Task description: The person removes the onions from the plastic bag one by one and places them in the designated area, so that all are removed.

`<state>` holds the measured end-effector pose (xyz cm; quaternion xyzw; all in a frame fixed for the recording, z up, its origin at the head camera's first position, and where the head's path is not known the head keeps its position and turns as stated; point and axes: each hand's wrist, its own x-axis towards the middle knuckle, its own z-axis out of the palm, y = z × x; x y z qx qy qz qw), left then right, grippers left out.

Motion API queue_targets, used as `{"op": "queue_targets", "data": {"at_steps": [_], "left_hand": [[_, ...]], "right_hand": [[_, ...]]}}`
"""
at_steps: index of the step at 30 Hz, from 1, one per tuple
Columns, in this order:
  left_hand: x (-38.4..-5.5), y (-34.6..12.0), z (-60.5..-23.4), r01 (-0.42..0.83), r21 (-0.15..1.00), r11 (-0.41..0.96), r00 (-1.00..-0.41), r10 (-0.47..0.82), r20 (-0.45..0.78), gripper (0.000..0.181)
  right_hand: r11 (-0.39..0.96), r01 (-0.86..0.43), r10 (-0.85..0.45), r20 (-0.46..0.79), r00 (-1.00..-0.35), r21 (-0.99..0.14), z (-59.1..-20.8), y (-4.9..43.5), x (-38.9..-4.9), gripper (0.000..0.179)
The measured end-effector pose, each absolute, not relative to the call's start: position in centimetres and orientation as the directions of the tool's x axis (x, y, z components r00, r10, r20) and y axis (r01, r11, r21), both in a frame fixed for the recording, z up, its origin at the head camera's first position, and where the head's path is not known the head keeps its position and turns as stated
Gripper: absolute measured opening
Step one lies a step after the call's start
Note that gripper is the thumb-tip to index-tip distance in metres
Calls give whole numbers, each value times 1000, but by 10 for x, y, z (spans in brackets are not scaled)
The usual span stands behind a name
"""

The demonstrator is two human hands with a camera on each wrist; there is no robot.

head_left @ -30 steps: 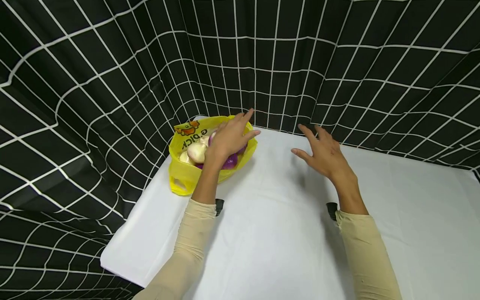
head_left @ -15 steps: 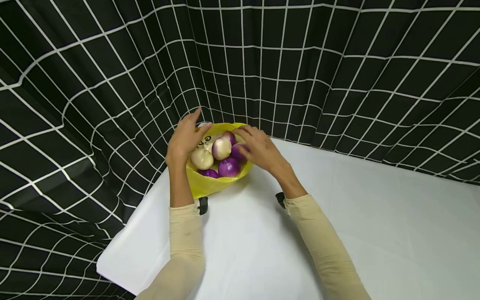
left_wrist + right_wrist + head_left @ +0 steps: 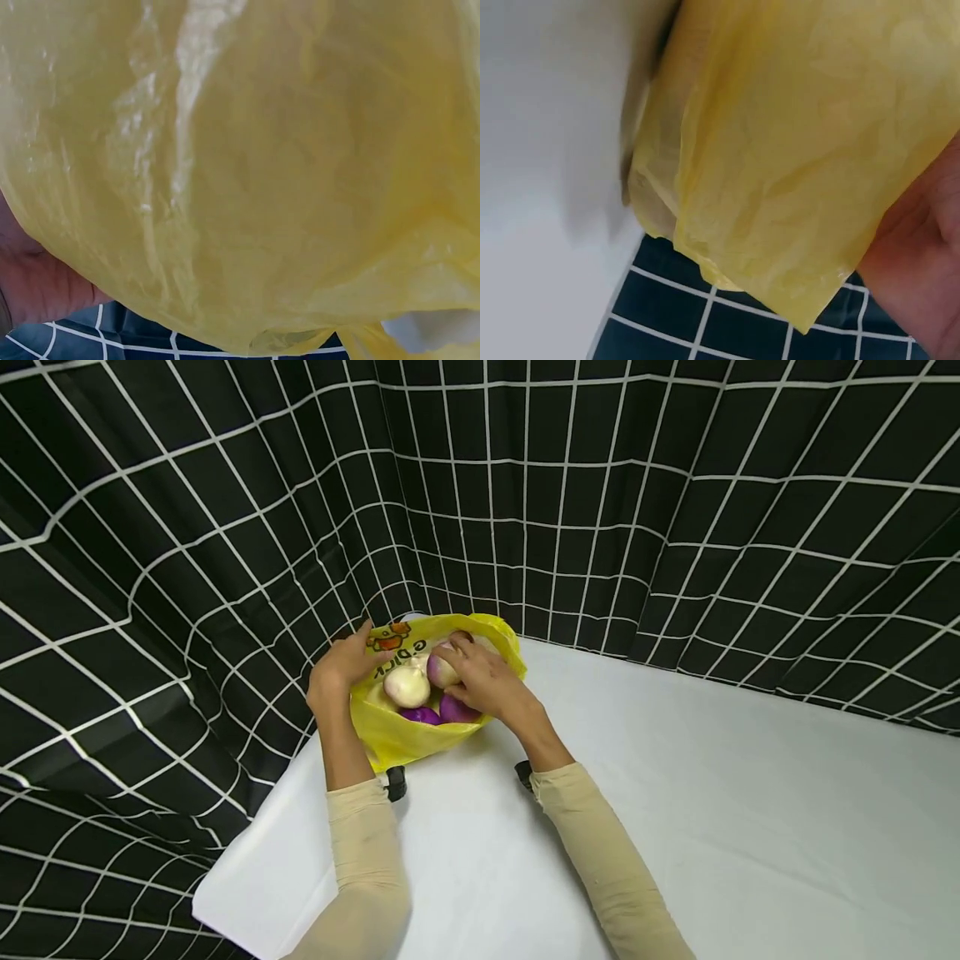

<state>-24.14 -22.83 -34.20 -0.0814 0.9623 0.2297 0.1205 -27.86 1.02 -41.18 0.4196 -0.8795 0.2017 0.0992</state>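
A yellow plastic bag (image 3: pixel 405 742) of white and purple onions stands at the back left of the table in the head view, its mouth spread wide. My left hand (image 3: pixel 335 672) holds the bag's left rim, thumb over the inner side and fingers outside. My right hand (image 3: pixel 491 681) reaches into the bag from the right, fingers and thumb around a white-and-purple onion (image 3: pixel 439 672). A white onion (image 3: pixel 407 686) and purple onions (image 3: pixel 458 710) lie beside it. Both wrist views are mostly filled by the bag's yellow film (image 3: pixel 247 187), which hides the fingertips.
The bag rests on a white-covered table (image 3: pixel 675 793), close to its left edge. Black curtains (image 3: pixel 585 510) with a white grid hang behind and to the left. A dark wrist mount (image 3: pixel 395 782) shows below my left hand.
Both hands have come to the bag from the right. My left hand has gone from above the bag to its left rim, and my right hand has reached in and gripped an onion.
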Motion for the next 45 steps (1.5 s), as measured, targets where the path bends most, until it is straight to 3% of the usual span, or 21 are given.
{"op": "queue_targets", "data": {"at_steps": [8, 16, 25, 30, 37, 45], "left_hand": [[-238, -228, -343, -195, 386, 902, -946, -69, -317, 75], [-239, -227, -339, -164, 367, 916, -949, -45, -313, 73], [-241, -230, -338, -128, 359, 924, -950, -10, -313, 72], [-238, -240, -340, -141, 352, 925, -947, -23, -320, 72], [-237, -239, -342, -143, 364, 920, -942, -14, -335, 73], [-240, -237, -338, -105, 350, 931, -940, 22, -341, 74]], "right_hand": [[657, -697, -603, 355, -715, -288, -423, 7, -272, 58], [721, -661, -558, 391, -731, -208, -427, -1, -275, 51], [657, -656, -479, 467, -743, -370, -401, 13, -263, 55], [627, -628, -414, 486, -770, -460, -369, 48, -250, 59], [709, -517, -290, 470, -834, -479, -350, 130, -251, 60], [792, -252, -128, 252, -959, -556, -359, 214, -248, 62]]}}
